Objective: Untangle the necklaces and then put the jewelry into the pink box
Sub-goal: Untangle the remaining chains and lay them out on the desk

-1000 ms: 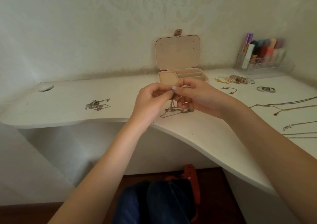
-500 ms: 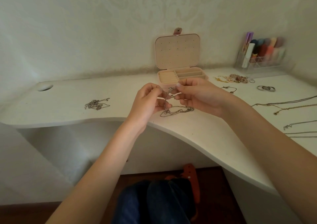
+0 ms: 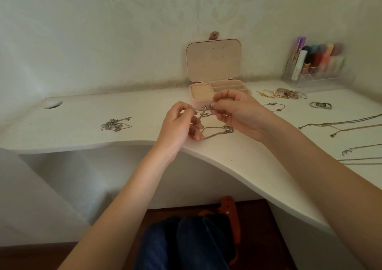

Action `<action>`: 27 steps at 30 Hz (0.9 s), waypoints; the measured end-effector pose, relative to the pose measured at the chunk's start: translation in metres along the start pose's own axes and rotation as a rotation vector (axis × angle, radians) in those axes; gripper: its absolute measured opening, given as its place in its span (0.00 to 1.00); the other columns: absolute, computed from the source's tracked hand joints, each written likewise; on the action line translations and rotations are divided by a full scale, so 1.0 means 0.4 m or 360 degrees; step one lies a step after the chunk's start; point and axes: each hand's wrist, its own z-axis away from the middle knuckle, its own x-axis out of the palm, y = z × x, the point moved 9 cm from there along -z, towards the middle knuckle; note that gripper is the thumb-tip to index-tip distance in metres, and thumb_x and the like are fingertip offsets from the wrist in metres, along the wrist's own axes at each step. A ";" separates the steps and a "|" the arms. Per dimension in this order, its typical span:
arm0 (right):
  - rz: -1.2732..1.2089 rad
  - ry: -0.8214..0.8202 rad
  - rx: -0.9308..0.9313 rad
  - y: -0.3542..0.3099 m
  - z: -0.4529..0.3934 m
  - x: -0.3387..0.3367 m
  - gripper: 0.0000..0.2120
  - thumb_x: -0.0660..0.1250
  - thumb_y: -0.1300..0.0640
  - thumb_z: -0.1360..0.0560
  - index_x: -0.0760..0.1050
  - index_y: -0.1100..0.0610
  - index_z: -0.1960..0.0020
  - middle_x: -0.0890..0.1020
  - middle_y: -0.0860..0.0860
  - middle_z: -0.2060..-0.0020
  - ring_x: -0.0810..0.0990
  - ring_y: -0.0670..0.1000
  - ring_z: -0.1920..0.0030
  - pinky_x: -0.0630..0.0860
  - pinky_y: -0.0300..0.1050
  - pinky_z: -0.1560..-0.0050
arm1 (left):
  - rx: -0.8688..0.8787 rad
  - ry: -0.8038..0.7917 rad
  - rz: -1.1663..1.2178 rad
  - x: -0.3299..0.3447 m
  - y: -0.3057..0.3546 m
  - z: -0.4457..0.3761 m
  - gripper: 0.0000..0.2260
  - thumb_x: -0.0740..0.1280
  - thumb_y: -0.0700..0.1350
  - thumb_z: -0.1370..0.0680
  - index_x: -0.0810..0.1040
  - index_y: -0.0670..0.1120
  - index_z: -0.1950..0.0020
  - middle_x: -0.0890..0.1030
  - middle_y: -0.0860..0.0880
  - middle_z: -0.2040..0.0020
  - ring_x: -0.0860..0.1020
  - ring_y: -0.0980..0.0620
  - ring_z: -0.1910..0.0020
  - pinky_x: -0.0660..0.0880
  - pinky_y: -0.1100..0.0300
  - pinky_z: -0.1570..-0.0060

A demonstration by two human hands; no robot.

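1. Left hand [image 3: 177, 122] and right hand [image 3: 233, 110] raised just above the white surface [image 3: 144, 108], each pinching a tangled silver chain [image 3: 206, 112] between thumb and fingertips, remaining fingers curled.
2. Chain pulled into a short taut span between the two hands, a small knot of links and a clasp-like piece at its middle; thin, dull silver, fine links.
3. Rest of the chain hanging down in loops and lying on the surface below the hands, near the front edge.
4. Pink box [image 3: 215, 71] open behind the hands against the wall, lid upright with rows of small holes, base split into a ridged ring section at left and narrow compartments at right.
5. Second silver tangle [image 3: 114, 124] lying well to the left.
6. Beaded jewelry [image 3: 287, 93], rings [image 3: 320, 105] and long gold chains [image 3: 339, 125] spread at right.
7. Clear organizer [image 3: 314, 71] with coloured tubes in the far right corner, blurred.
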 end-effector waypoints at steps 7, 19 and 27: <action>-0.0351 -0.0037 0.0179 0.030 0.003 0.018 0.10 0.61 0.72 0.25 0.71 0.58 0.54 0.80 0.53 0.65 0.82 0.51 0.62 0.82 0.44 0.56 | 0.0024 -0.0043 -0.0124 0.008 -0.005 -0.002 0.06 0.56 0.38 0.20 0.68 0.43 0.56 0.75 0.48 0.75 0.67 0.51 0.83 0.74 0.56 0.70; -0.0737 0.0046 0.0357 0.055 0.012 0.025 0.09 0.59 0.71 0.25 0.70 0.59 0.53 0.75 0.55 0.66 0.79 0.52 0.64 0.81 0.45 0.57 | -0.0029 -0.0154 -0.0192 0.028 -0.013 0.002 0.08 0.58 0.39 0.20 0.69 0.45 0.59 0.79 0.49 0.73 0.77 0.49 0.77 0.66 0.60 0.73; -0.0550 -0.0069 0.0313 0.045 0.008 0.024 0.15 0.61 0.76 0.27 0.70 0.60 0.47 0.80 0.56 0.60 0.83 0.50 0.61 0.80 0.47 0.49 | -0.0059 -0.0066 -0.0002 0.009 -0.011 0.002 0.07 0.56 0.39 0.19 0.68 0.44 0.57 0.79 0.49 0.74 0.75 0.50 0.79 0.72 0.63 0.74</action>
